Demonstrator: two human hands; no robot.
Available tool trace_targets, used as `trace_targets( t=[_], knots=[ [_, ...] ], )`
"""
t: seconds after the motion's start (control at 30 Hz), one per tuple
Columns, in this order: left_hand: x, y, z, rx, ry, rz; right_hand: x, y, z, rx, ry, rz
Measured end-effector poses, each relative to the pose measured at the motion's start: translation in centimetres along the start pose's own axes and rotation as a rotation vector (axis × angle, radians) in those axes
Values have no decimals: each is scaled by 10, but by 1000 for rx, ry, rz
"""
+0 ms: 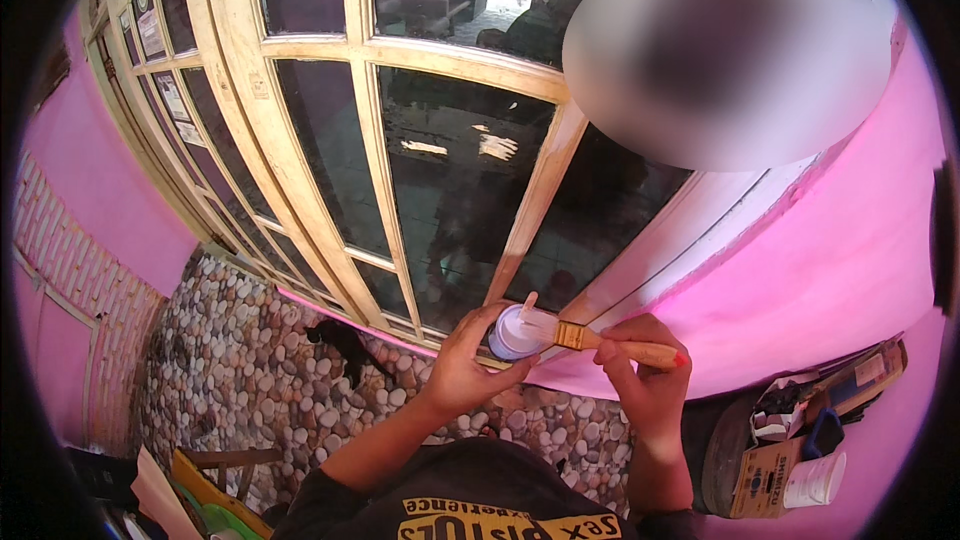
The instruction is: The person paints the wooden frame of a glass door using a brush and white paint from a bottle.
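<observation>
My left hand (466, 365) is wrapped round a small paint can (502, 345) in front of the glazed door. Pale, whitish paint (516, 332) shows inside it, and a small stick (529, 306) pokes up past the rim. My right hand (640, 368) grips the wooden handle of a flat paintbrush (573, 335), whose handle end is red. The whitened bristles rest at the can's mouth; whether they touch the paint I cannot tell. Just beyond both hands is the wooden door frame (530, 195), cream in places and whiter towards the right.
A black cat (347, 348) is on the pebble-patterned floor (250, 340) left of my arm. At the lower right stand a cardboard box (762, 480), a white tub (815, 480) and clutter beside the pink wall (860, 270). A wooden chair-like piece (225, 460) is lower left. A blurred patch hides the upper right.
</observation>
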State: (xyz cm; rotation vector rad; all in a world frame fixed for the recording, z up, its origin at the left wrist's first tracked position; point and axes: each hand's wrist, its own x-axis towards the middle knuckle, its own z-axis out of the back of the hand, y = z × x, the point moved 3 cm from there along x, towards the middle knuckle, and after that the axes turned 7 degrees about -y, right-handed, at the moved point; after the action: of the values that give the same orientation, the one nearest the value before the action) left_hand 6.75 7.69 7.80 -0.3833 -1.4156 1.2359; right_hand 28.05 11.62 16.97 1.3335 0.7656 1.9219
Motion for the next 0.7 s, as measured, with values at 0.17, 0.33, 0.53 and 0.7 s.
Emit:
trace_targets(
  t=[0.17, 0.33, 0.53, 0.7],
  knots=[
    [-8, 7, -9, -100, -4, 86, -4, -16, 7, 417, -197, -404],
    [-11, 6, -20, -92, -20, 89, -5, -38, 16, 547, -253, -492],
    [-12, -7, -31, -66, -66, 102, -12, -76, 23, 836, -253, -680],
    [-23, 2, -40, -57, -106, 124, -11, -78, 27, 1026, -221, -695]
  ],
)
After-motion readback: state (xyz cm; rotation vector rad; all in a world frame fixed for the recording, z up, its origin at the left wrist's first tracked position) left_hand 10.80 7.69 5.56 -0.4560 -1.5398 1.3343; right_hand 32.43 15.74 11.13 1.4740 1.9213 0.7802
